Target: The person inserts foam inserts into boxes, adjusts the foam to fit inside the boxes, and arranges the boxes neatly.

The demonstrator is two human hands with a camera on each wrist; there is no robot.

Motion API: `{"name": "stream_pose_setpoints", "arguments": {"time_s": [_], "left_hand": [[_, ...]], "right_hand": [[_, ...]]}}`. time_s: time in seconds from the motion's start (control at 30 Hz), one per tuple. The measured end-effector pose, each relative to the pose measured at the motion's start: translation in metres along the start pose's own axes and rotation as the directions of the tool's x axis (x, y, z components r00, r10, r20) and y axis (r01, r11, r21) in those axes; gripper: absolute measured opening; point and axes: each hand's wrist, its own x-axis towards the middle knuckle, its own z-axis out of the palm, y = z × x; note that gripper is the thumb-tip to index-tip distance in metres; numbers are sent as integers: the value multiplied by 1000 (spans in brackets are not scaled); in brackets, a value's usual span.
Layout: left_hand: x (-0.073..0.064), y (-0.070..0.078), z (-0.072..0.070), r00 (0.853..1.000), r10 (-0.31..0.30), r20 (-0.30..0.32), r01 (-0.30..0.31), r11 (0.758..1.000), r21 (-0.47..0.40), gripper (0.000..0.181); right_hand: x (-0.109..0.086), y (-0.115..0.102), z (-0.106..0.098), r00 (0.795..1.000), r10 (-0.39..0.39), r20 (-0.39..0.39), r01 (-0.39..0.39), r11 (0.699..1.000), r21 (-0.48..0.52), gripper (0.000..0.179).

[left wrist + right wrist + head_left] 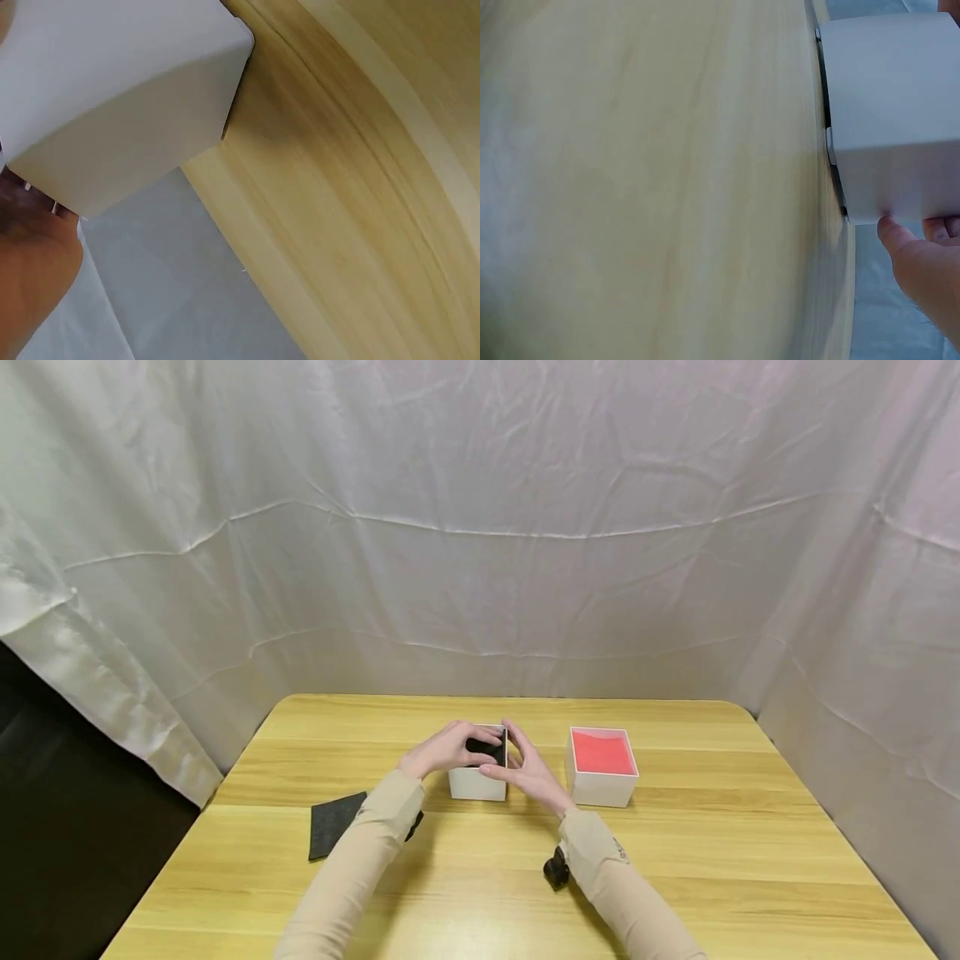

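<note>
A white box with a black lining stands mid-table between both hands. My left hand reaches over its left rim, thumb and fingers spread apart at the opening with black showing between them; whether the fingertips touch the lining is hidden. My right hand holds the box's right side, thumb at the front corner and index finger at the back corner. In the right wrist view, the fingers of the right hand touch the box's side. At the left wrist view's edge, the left hand lies against the box.
To the right stands a second white box lined with red. A flat black sheet lies on the wooden table by the left forearm. Pale curtains hang around the back and sides.
</note>
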Motion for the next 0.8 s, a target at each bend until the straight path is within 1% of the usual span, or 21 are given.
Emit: {"name": "stream_pose_setpoints", "arguments": {"time_s": [0.07,0.1,0.23,0.3,0.4,0.5,0.57,0.67,0.73,0.8], "left_hand": [[1,0,1,1000,-10,-11,10,1000,-6,35],[2,1,2,1000,-13,-17,13,1000,6,34],[4,3,5,999,-9,-53,14,996,92,31],[5,4,6,998,-19,-63,26,993,115,29],[7,3,7,997,-29,-73,38,992,122,27],[7,-1,9,996,-13,-85,22,994,103,25],[4,-4,9,995,4,-100,2,998,63,25],[-3,-11,9,990,7,-138,-14,999,-48,26],[-9,-14,7,984,-13,-180,-12,991,-137,27],[-16,-17,4,973,-36,-229,-12,979,-205,27]], "right_hand": [[-1,0,0,1000,-2,3,2,1000,4,100],[-1,0,1,1000,-4,3,4,1000,3,100],[0,1,1,1000,-2,6,2,1000,3,98],[0,2,0,1000,-3,5,3,1000,-1,97],[1,3,-1,1000,-3,4,3,1000,-7,96],[2,3,-1,1000,-2,9,2,1000,-8,96],[2,4,-1,1000,3,10,-3,1000,-2,96],[1,4,-1,1000,9,8,-9,1000,4,98],[2,5,-1,1000,12,3,-12,1000,5,100],[2,5,-1,1000,9,-2,-9,1000,0,100]]}}
